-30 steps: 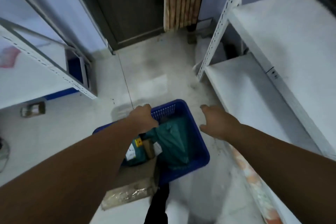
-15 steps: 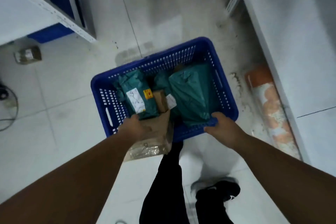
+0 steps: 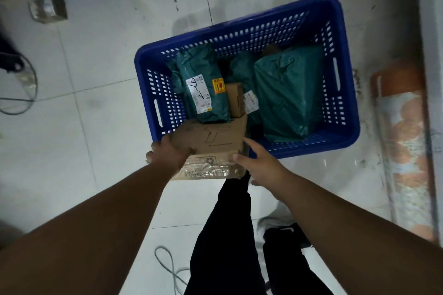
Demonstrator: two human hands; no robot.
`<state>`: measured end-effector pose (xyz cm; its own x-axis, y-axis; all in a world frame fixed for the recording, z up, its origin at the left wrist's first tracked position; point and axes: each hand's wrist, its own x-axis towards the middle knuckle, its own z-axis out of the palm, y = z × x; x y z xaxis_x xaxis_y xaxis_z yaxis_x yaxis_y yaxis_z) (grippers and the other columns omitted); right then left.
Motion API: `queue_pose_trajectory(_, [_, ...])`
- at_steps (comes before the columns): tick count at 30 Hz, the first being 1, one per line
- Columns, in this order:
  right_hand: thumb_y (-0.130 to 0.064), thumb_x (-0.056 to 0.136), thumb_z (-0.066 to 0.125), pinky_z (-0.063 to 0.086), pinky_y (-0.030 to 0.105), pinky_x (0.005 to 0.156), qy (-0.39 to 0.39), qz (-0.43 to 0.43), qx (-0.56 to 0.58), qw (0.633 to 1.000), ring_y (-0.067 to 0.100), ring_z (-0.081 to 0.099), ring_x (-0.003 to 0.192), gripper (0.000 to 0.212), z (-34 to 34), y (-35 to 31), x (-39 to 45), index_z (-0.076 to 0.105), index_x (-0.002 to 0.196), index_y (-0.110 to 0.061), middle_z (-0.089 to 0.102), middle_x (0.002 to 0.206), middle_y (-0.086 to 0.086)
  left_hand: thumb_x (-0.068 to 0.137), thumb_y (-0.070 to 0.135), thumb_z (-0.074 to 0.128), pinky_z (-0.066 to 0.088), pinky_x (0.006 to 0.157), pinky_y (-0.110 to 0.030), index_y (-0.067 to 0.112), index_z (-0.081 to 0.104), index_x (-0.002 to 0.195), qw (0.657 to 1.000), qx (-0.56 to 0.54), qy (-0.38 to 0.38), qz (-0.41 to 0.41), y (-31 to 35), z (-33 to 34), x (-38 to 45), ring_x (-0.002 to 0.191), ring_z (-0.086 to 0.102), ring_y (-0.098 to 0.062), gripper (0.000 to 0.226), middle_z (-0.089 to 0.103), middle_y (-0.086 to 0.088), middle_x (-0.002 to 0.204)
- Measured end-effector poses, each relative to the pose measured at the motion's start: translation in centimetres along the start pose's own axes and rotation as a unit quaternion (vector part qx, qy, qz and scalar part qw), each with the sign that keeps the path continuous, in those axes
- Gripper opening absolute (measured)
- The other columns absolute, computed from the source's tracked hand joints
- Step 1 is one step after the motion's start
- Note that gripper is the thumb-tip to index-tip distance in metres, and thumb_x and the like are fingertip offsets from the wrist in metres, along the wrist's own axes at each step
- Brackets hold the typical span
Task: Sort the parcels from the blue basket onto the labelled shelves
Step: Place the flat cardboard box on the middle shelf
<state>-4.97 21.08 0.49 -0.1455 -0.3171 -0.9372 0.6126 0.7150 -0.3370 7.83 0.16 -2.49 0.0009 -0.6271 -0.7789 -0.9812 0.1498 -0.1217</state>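
Under left hand (image 3: pixel 171 151), box (image 3: pixel 211 143) half-hidden

The basket (image 3: pixel 335 31) is blue plastic with pierced lattice walls, faintly shiny. The bags (image 3: pixel 285 93) inside it are green plastic film — crinkled, with a dull sheen — and one on the left bears a white paper label (image 3: pixel 199 94). The box (image 3: pixel 215 141) at the near rim is matt brown cardboard, its near face banded with glossy clear tape. The floor (image 3: pixel 96 127) is pale smooth tile — scuffed and stained toward the right.
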Motion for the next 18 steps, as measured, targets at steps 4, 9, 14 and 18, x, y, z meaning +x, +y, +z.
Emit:
queue_pose_trajectory(4, [-0.042, 0.099, 0.066, 0.056, 0.040, 0.097, -0.010, 0.042, 0.029, 0.999, 0.011, 0.057, 0.105, 0.065, 1.4, -0.3, 1.4, 0.037, 0.157, -0.044, 0.040, 0.158, -0.004, 0.073, 0.057, 0.080, 0.046, 0.107, -0.060, 0.030, 0.026, 0.157, 0.990, -0.103, 0.028, -0.093, -0.8, 0.8, 0.7, 0.132, 0.041, -0.047, 0.104, 0.033, -0.014, 0.149])
queue_pose_trajectory(9, [-0.042, 0.097, 0.069, 0.057, 0.042, 0.086, -0.025, 0.082, 0.082, 0.993, 0.027, 0.056, 0.123, 0.061, 1.8, -0.1, 2.7, 0.042, 0.150, -0.049, 0.047, 0.146, -0.005, 0.073, 0.048, 0.087, 0.052, 0.092, -0.053, 0.016, 0.032, 0.146, 0.937, -0.272, 0.019, -0.217, -1.3, 1.1, 1.3, 0.125, 0.049, -0.043, 0.097, 0.040, -0.018, 0.142])
queue_pose_trajectory(14, [-0.032, 0.096, 0.072, 0.052, 0.029, 0.066, -0.005, 0.054, 0.093, 0.994, 0.018, 0.064, 0.092, 0.056, 2.0, 0.1, 2.5, 0.050, 0.146, -0.042, 0.060, 0.132, 0.000, 0.064, 0.049, 0.087, 0.054, 0.077, -0.046, 0.012, 0.048, 0.137, 0.914, -0.348, 0.033, -0.205, -3.0, 1.3, 0.6, 0.113, 0.061, -0.040, 0.090, 0.053, -0.017, 0.134])
queue_pose_trajectory(18, [-0.026, 0.094, 0.075, 0.050, 0.029, 0.073, 0.011, 0.040, 0.096, 0.994, 0.016, 0.062, 0.095, 0.055, 1.4, 0.1, 2.2, 0.054, 0.144, -0.038, 0.058, 0.123, -0.003, 0.072, 0.044, 0.082, 0.057, 0.081, -0.048, 0.016, 0.052, 0.131, 0.904, -0.379, 0.054, -0.190, -2.8, 1.3, -1.0, 0.109, 0.060, -0.040, 0.072, 0.052, -0.015, 0.130])
